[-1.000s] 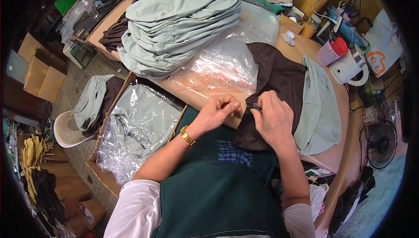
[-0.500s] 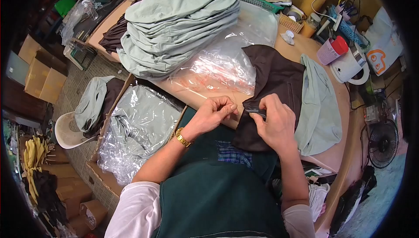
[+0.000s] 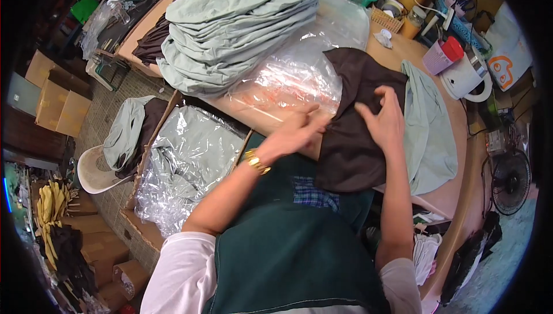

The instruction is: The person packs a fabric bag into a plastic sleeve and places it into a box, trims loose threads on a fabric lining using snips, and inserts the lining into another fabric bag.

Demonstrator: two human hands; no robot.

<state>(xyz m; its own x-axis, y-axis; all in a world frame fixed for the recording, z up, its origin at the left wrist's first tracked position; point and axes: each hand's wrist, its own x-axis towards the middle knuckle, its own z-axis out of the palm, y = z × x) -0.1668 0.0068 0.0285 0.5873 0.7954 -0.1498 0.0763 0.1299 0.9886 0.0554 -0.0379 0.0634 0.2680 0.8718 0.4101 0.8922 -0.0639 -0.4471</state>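
Observation:
A dark brown garment piece (image 3: 351, 158) lies over the near table edge, joined or next to pale grey-green cloth (image 3: 429, 135) on its right. My right hand (image 3: 387, 123) rests on the brown cloth, its thumb and fingers apart. The small dark tool is not visible now. My left hand (image 3: 296, 132), slightly blurred, has its fingers stretched toward the brown cloth's left edge; I cannot tell whether they touch it. A gold watch (image 3: 257, 162) is on my left wrist.
A tall stack of grey-green garments (image 3: 236, 31) stands beside clear plastic bags (image 3: 299, 78) on the table. Below left, a cardboard box (image 3: 135, 199) holds a plastic-wrapped garment (image 3: 196, 147). A white stool (image 3: 92, 170) carries cloth. A fan (image 3: 511, 181) is at right.
My right hand has opened from its grip on a small dark tool and moved up and right over the brown cloth. My left hand has gone from a pinch to outstretched fingers, moving slightly right.

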